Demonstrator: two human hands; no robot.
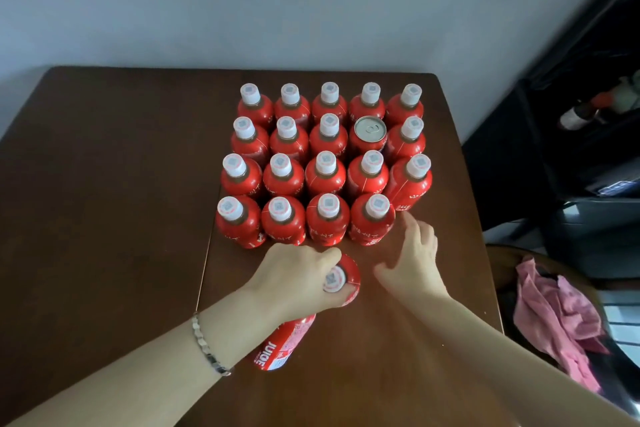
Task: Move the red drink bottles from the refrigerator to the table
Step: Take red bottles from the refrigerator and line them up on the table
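Placing step, I'd say: left hand (298, 277) wrapped round a bottle (287, 343), right hand (412, 260) spread and empty, so next it probably goes in the front row's right-end gap.

Wood, plastic, metal, cloth; red gloss dominates.
Can (370, 129): bare silvery metal lid, dull sheen, glossy red side. Red bottles (325, 229) round the can: shiny film-wrapped plastic; caps (328, 204) white matt plastic. Held bottle (280, 347), near side of the can: glossy printed label. Table (104, 184) under the can: dark brown wood, smooth, low sheen. Bracelet (205, 345): polished metal links. Cloth (554, 319), far right of the can: pink, soft, crumpled, matt. Wall (277, 10) behind the can: pale, flat, matt.
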